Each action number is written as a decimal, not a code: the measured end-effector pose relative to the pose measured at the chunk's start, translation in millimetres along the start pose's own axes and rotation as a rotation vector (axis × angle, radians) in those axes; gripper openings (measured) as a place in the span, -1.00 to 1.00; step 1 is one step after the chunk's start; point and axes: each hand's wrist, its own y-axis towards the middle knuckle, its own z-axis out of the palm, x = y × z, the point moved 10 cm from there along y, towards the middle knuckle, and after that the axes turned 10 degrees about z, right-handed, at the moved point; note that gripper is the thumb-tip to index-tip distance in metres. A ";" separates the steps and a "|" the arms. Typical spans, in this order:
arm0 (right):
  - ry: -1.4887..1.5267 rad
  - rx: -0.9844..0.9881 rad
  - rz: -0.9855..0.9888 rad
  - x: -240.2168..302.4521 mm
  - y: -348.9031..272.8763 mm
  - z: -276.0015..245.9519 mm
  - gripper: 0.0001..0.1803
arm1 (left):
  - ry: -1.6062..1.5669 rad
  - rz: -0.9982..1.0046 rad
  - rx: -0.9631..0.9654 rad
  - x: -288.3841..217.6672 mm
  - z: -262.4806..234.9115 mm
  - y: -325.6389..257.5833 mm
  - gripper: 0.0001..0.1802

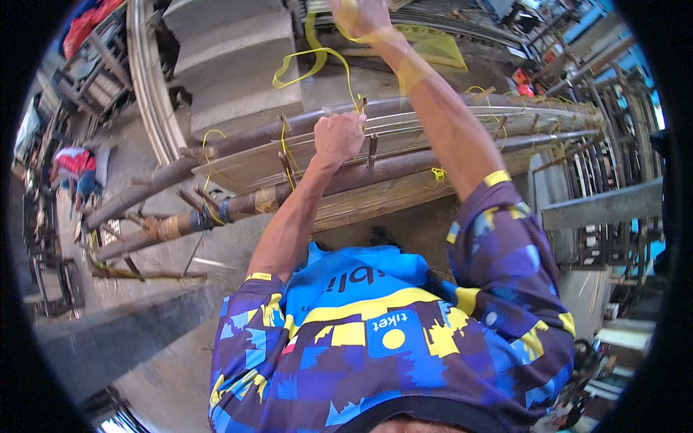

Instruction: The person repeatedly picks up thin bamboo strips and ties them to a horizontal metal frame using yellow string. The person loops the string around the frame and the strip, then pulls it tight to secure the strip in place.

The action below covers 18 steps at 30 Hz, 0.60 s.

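Note:
My left hand (pixel 339 137) is closed in a fist at the upper pole of a long wooden rack. A thin yellow plastic strap (pixel 336 52) comes up from its fingertips beside a short wooden peg (pixel 372 150). Stretched up and away, my right hand (pixel 362 18) is closed round the far part of the same strap, which loops loosely between both hands. Motion blurs that strap near the right hand. Long thin wooden strips (pixel 249 162) lie stacked on edge between the pegs, beneath my arms.
The rack's thick lower pole (pixel 249 204) runs below the strips. More yellow ties (pixel 438 174) hang along it. Concrete steps (pixel 231 58) rise beyond the rack, with long boards (pixel 150 79) beside them. Grey beams (pixel 606 206) flank me. Another person (pixel 76 166) is at the far left.

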 end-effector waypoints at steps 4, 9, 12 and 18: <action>-0.008 0.952 0.416 -62.8 -92.4 73.2 -0.67 | 0.057 0.029 -0.106 4.6 -0.7 0.2 -0.64; 0.533 0.776 -0.012 37.8 -159.3 14.0 -0.78 | 0.079 -0.045 -0.084 -1.5 -18.2 -6.8 -0.60; 0.229 0.692 -0.319 62.8 -224.8 23.8 -0.91 | -0.129 -0.141 0.029 1.0 -18.1 8.3 -0.60; 0.463 0.696 -0.217 28.7 -245.4 4.2 -0.92 | -0.395 -0.067 -0.161 31.8 -2.6 121.0 -0.67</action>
